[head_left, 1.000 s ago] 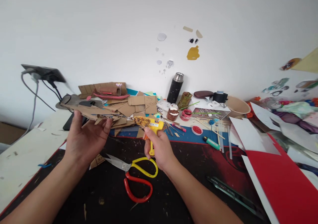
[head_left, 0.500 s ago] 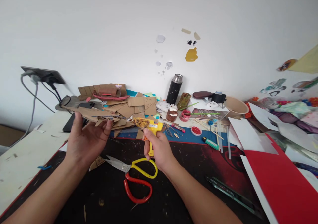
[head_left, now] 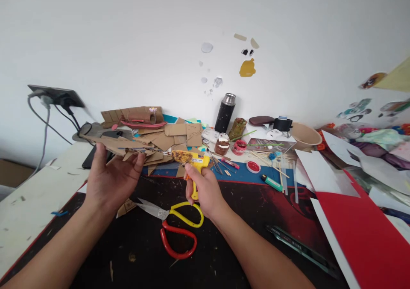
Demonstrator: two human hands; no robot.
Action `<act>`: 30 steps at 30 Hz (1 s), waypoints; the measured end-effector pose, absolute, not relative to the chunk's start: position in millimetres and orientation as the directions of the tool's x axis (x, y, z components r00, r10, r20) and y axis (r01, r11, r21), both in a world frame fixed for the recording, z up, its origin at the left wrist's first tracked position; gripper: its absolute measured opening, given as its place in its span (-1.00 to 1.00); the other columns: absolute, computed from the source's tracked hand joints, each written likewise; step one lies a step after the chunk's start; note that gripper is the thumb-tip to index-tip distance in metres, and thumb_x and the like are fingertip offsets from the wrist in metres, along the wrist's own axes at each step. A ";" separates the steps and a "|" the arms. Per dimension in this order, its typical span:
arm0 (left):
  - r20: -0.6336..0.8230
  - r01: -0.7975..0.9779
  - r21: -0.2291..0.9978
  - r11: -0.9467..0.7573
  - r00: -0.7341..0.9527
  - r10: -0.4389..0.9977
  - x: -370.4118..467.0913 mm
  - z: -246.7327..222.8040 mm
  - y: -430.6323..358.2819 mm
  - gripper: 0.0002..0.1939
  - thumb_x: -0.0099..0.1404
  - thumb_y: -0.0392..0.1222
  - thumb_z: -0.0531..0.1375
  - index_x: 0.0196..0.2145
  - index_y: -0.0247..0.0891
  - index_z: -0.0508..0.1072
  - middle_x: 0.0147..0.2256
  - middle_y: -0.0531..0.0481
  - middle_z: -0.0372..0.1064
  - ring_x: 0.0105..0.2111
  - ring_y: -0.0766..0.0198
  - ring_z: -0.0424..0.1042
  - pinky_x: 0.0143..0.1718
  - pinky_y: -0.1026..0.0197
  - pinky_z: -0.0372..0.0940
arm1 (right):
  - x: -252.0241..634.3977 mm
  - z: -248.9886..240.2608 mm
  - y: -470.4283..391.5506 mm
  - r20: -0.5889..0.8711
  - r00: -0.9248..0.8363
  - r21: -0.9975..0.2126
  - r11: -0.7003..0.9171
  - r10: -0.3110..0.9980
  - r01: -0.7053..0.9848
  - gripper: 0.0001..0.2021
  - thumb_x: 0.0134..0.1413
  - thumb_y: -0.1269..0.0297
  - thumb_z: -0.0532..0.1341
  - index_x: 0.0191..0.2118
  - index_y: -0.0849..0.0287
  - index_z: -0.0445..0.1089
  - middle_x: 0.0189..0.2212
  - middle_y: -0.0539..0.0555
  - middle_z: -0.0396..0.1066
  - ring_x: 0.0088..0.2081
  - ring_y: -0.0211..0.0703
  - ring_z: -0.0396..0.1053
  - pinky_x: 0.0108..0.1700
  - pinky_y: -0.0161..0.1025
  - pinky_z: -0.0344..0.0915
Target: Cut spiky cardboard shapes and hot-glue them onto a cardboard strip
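Note:
My left hand (head_left: pixel 113 175) is palm up at the left, thumb and fingers gripping a flat piece of cardboard (head_left: pixel 117 143) that I see nearly edge-on. In my right hand (head_left: pixel 205 186) is a yellow hot glue gun (head_left: pixel 199 164), fingers wrapped around its handle. Its nozzle end is coated in brown, burnt-looking residue and points left toward the cardboard. Whether the tip touches the cardboard I cannot tell. Below both hands, scissors (head_left: pixel 163 214) with one yellow and one red handle lie on the dark mat, blades parted slightly.
Cardboard scraps (head_left: pixel 176 135) pile up behind my hands, beside a small red boat model (head_left: pixel 144 123). A black flask (head_left: pixel 225 113), paint jars (head_left: pixel 222 145) and a green marker-like tube (head_left: pixel 272 183) stand or lie further right. A cutter-like tool (head_left: pixel 297 248) and red sheet (head_left: pixel 368 225) lie at the right.
The view has shifted very slightly. Both hands keep nearly the same pose, with the cardboard and glue gun still held.

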State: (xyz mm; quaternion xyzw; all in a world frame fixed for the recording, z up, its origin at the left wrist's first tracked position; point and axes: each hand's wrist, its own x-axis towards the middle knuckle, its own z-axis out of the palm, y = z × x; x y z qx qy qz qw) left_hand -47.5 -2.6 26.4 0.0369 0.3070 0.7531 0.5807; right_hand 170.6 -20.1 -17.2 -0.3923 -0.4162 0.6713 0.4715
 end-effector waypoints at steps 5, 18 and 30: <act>-0.271 -0.853 0.502 -0.146 -0.315 0.910 -48.9 25.1 -3.3 -0.61 0.72 0.18 0.19 0.27 -0.02 0.62 -0.06 -0.15 0.75 -0.17 0.00 0.81 -0.27 0.14 0.77 | 171.1 -15.8 -21.2 -0.134 -0.246 -0.931 -0.206 0.960 -0.300 -0.36 0.13 -0.46 0.47 -0.41 0.06 0.40 -0.77 -0.14 0.26 -0.76 -0.28 0.16 -0.69 -0.34 0.07; -0.276 -0.830 0.536 -0.156 -0.347 0.897 -43.7 32.0 -3.9 -0.56 0.74 0.18 0.13 0.23 -0.09 0.65 -0.10 -0.15 0.74 -0.23 0.03 0.79 -0.29 0.17 0.76 | 170.9 -15.4 -21.7 -0.123 -0.264 -0.931 -0.204 0.957 -0.303 -0.36 0.16 -0.47 0.47 -0.41 0.05 0.39 -0.77 -0.13 0.26 -0.77 -0.29 0.15 -0.67 -0.34 0.07; -0.322 -0.807 0.572 -0.148 -0.386 0.864 -42.9 36.2 -3.5 -0.42 0.74 0.28 0.10 0.22 -0.27 0.61 0.00 -0.21 0.71 -0.17 0.09 0.75 -0.26 0.21 0.74 | 170.6 -13.4 -23.2 -0.131 -0.264 -0.935 -0.208 0.956 -0.288 -0.36 0.13 -0.47 0.46 -0.42 0.06 0.40 -0.78 -0.12 0.27 -0.78 -0.31 0.14 -0.68 -0.35 0.03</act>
